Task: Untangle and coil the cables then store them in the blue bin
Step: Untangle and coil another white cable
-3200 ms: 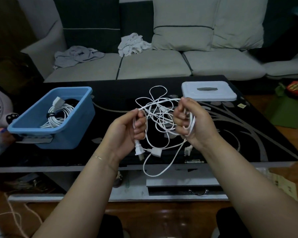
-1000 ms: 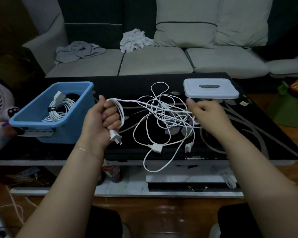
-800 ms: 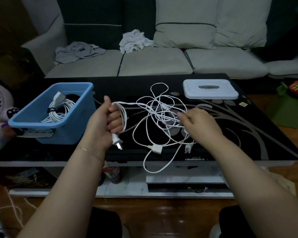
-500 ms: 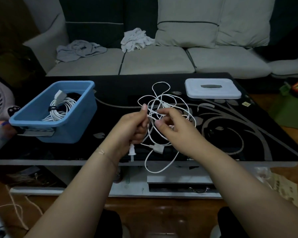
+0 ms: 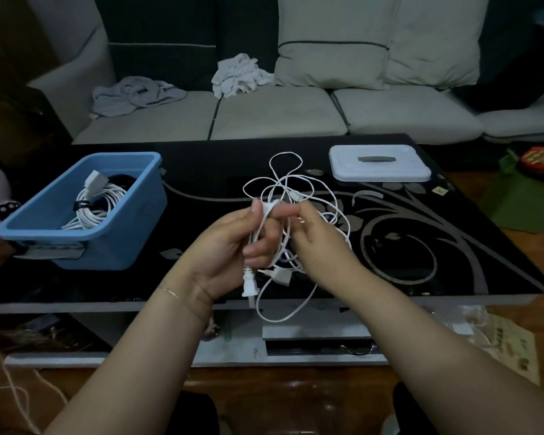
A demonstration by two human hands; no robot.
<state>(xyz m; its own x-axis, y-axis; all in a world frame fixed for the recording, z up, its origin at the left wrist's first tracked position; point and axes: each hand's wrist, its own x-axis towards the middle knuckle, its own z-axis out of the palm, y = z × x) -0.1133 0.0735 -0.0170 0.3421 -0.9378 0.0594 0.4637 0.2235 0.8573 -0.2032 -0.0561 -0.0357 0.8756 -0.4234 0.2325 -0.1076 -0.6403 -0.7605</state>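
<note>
Presently our left hand [image 5: 233,246] grips the white cable [image 5: 296,189] near its plug [image 5: 248,285], right hand [image 5: 314,240] pinching a strand beside it.

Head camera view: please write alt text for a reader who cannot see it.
Two hands hold a tangled white cable above a black table: the left hand grips strands above a plug, the right hand works the tangle. A blue bin at left holds a coiled cable.

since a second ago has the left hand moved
Yes. The left hand has swung right, away from the blue bin, and now meets the right hand over the table's middle.
</note>
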